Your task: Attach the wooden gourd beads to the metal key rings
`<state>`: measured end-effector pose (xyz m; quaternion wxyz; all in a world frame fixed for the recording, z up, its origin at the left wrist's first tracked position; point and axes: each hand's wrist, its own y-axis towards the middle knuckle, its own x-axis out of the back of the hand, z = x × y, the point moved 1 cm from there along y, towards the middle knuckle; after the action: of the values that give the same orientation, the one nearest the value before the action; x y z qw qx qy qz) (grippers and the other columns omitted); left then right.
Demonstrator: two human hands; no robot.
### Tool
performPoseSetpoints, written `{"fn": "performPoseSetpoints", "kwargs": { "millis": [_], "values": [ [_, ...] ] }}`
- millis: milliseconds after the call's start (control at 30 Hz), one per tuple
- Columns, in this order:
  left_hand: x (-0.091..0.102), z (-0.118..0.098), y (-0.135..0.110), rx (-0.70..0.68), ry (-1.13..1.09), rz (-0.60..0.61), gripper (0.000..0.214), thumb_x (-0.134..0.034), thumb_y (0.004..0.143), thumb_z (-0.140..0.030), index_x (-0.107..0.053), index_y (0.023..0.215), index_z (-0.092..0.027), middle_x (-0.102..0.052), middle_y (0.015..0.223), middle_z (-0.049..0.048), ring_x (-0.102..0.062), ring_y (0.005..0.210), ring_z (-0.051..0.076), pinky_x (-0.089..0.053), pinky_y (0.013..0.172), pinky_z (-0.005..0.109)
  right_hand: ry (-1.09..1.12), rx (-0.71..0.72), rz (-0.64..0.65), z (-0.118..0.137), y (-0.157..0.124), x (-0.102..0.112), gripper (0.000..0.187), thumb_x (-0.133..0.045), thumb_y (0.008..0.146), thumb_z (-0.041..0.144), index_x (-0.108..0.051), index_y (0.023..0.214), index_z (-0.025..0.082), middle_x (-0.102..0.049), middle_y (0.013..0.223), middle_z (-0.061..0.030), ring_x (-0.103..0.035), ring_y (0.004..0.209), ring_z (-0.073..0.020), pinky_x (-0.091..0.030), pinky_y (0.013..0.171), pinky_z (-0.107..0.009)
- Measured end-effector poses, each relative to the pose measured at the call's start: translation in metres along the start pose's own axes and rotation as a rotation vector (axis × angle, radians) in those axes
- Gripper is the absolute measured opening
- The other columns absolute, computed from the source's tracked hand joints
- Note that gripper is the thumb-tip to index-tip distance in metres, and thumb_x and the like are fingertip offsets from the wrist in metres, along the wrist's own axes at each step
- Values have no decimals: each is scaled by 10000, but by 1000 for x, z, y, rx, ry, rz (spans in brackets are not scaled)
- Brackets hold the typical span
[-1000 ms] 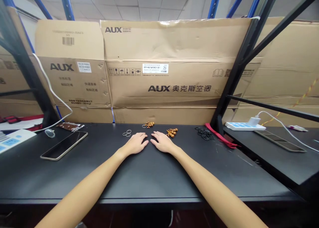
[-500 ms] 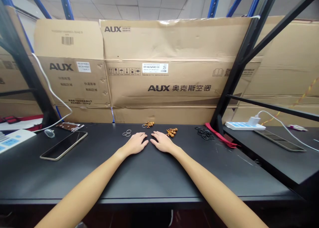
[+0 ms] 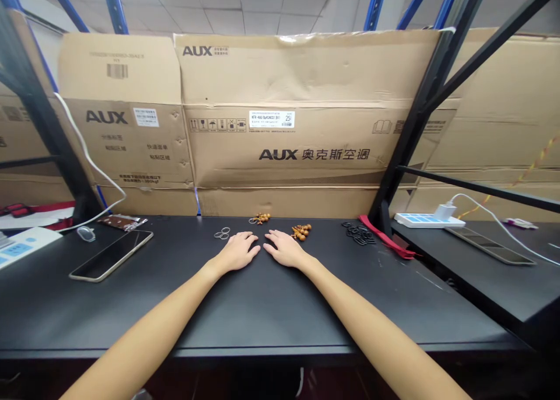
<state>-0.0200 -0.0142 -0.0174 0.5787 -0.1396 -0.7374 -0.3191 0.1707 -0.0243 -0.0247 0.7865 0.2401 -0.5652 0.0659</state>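
Note:
Both hands lie flat on the black table (image 3: pixel 262 306), fingers apart and holding nothing. My left hand (image 3: pixel 238 251) rests just right of several metal split rings (image 3: pixel 222 233). My right hand (image 3: pixel 283 248) lies close beside it, with a small gap between the thumbs. Touching or almost touching the right hand's outer side is a cluster of brown wooden-bead pendants (image 3: pixel 301 232). Beyond the fingertips, near the cardboard, lies another brown pendant (image 3: pixel 261 218) with a metal ring at its left end. Farther right sits a pile of small black clasps or loops (image 3: pixel 359 234).
A smartphone (image 3: pixel 112 256), a power strip (image 3: pixel 27 245) and a brown plastic packet (image 3: pixel 123 222) lie on the left. A red strap (image 3: pixel 387 239) lies by the black rack post (image 3: pixel 405 126) on the right. Large cardboard (image 3: pixel 284 172) stands along the back edge.

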Motion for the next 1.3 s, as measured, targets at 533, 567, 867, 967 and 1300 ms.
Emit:
{"fn": "performPoseSetpoints", "kwargs": {
  "millis": [533, 567, 867, 967, 1300],
  "values": [
    [8, -7, -3, -67, -79, -35, 444, -391, 913, -430, -483, 1254, -161, -486, 1326, 144, -450, 1229, 258, -342, 1035, 412, -148, -134, -114, 1, -5, 12, 421, -416, 906, 413, -528, 1227, 166, -549, 1219, -144, -480, 1129, -264, -340, 963, -407],
    [9, -8, -3, -90, -89, -44, 430, -396, 915, -412, -477, 1259, -167, -488, 1324, 134, -455, 1224, 248, -349, 1034, 401, -137, -98, -120, 3, -5, 12, 412, -424, 904, 393, -524, 1233, 166, -545, 1225, -138, -481, 1123, -256, -357, 947, -387],
    [5, -2, 0, 14, -54, -53, 373, -424, 898, -359, -534, 1167, -125, -570, 1224, 152, -509, 1165, 271, -388, 1006, 407, -130, -117, -199, 3, -2, 17, 383, -395, 857, 162, -548, 1209, 160, -546, 1232, -125, -470, 1110, -253, -363, 936, -381],
    [6, 0, 2, -40, -140, -56, 320, -423, 885, -248, -530, 1168, -141, -582, 1196, 121, -545, 1108, 230, -411, 995, 376, -120, -142, -90, -5, -2, 14, 404, -396, 829, 119, -562, 1197, 146, -588, 1167, -126, -520, 1026, -240, -389, 896, -355],
    [12, 5, 3, -87, -108, -41, 246, -421, 874, -169, -611, 1030, -162, -632, 1033, 92, -586, 960, 208, -455, 913, 350, 44, 49, -114, 2, -1, 7, 375, -436, 826, 133, -564, 1177, 162, -631, 1110, -68, -529, 1012, -187, -394, 904, -299]
  ]
}}
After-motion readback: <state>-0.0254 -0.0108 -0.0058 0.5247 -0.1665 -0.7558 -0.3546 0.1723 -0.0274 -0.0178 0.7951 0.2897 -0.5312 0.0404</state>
